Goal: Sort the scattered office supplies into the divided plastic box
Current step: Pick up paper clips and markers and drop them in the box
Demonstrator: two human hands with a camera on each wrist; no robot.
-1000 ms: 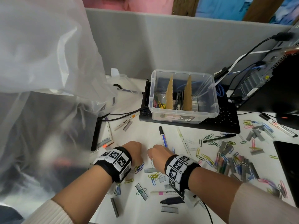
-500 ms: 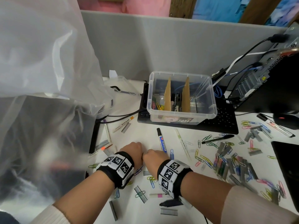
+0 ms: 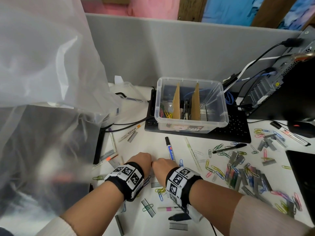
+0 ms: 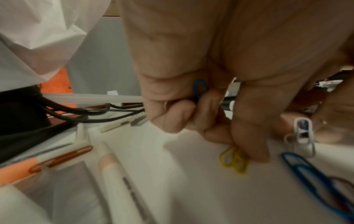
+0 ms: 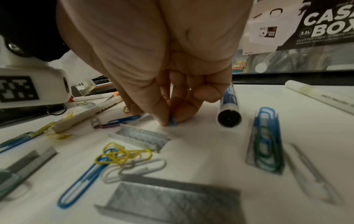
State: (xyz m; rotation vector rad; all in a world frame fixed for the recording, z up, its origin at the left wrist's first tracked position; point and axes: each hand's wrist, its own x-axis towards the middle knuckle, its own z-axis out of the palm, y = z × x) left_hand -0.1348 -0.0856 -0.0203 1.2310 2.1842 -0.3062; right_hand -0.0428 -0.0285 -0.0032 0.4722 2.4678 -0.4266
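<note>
Pinching thin looped wire paper clips (image 5: 173, 121)

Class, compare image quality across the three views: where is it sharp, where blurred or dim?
Head view: evenly lit, sharp on the plastic box. Left wrist view: dim, soft, left hand blurred. Right wrist view: sharpest near the right hand; foreground staple strip smeared.

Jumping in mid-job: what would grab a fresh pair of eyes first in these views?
Both hands meet at the desk's near edge: the right hand pinches a blue paper clip, the left hand grips another clip. To their right sprawls a heap of coloured paper clips and staple strips. Behind stands the clear divided box, on a black keyboard.
</note>
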